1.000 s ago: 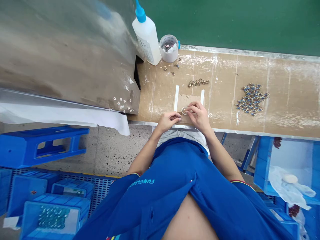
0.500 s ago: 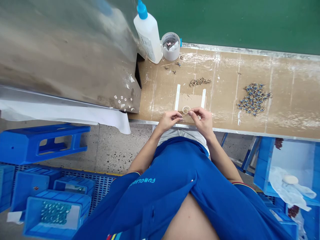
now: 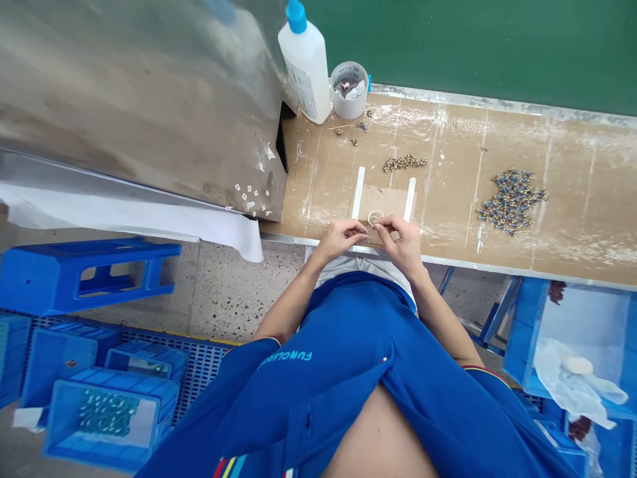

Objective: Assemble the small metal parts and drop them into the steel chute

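Observation:
My left hand (image 3: 341,237) and my right hand (image 3: 401,239) meet at the near edge of the brown bench (image 3: 497,219), fingers pinched together. Between their fingertips runs a thin stick, too small to name surely. Just beyond the fingertips a small pale ring (image 3: 375,217) lies on a cardboard square (image 3: 385,199) edged by two white strips. A short row of small brass parts (image 3: 404,162) lies farther back.
A white squeeze bottle with a blue cap (image 3: 307,63) and a small clear cup (image 3: 350,81) stand at the back left beside a steel panel (image 3: 139,99). A heap of blue-and-brass parts (image 3: 512,200) lies right. Blue bins (image 3: 107,411), a blue stool (image 3: 89,275) and a bagged tray (image 3: 577,358) sit below.
My right hand drew back from the pale ring toward the bench edge and met my left hand's fingertips. The view shifted slightly.

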`<act>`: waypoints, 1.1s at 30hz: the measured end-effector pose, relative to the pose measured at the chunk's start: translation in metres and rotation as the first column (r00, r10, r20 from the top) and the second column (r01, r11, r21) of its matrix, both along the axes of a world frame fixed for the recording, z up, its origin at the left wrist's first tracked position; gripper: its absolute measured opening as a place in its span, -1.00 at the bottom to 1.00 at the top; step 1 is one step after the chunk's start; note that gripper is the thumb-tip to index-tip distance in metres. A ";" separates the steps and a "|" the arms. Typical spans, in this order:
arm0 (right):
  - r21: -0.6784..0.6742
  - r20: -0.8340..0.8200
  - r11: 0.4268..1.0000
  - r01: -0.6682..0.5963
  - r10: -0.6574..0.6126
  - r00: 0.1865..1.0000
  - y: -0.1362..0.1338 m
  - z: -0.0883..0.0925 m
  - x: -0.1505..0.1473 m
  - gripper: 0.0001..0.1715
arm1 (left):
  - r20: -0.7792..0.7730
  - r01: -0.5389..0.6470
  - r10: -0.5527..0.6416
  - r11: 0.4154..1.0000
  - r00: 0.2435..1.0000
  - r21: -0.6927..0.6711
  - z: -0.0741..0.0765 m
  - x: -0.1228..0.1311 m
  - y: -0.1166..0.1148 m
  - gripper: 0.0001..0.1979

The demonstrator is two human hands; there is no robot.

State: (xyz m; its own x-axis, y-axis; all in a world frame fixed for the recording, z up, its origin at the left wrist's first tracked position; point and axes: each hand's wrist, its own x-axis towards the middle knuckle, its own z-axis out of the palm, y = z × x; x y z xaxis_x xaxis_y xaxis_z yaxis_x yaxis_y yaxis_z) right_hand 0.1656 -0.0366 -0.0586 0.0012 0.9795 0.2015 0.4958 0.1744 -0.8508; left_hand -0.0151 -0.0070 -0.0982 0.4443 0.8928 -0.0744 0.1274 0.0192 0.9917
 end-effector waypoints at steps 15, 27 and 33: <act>0.016 0.094 0.995 -0.103 0.101 0.990 0.002 0.001 0.001 -0.77 | 0.005 0.011 -0.011 1.000 1.000 0.018 0.000 -0.001 0.001 -0.87; -0.017 0.101 0.995 -0.099 0.100 0.990 0.001 0.002 0.000 -0.75 | -0.019 0.030 -0.029 0.999 0.999 0.044 -0.003 -0.002 0.001 -0.89; 0.011 0.004 1.000 -0.014 0.014 1.000 0.004 0.004 0.008 -0.78 | 0.000 0.019 -0.019 0.999 1.000 0.026 -0.006 -0.002 0.001 -0.84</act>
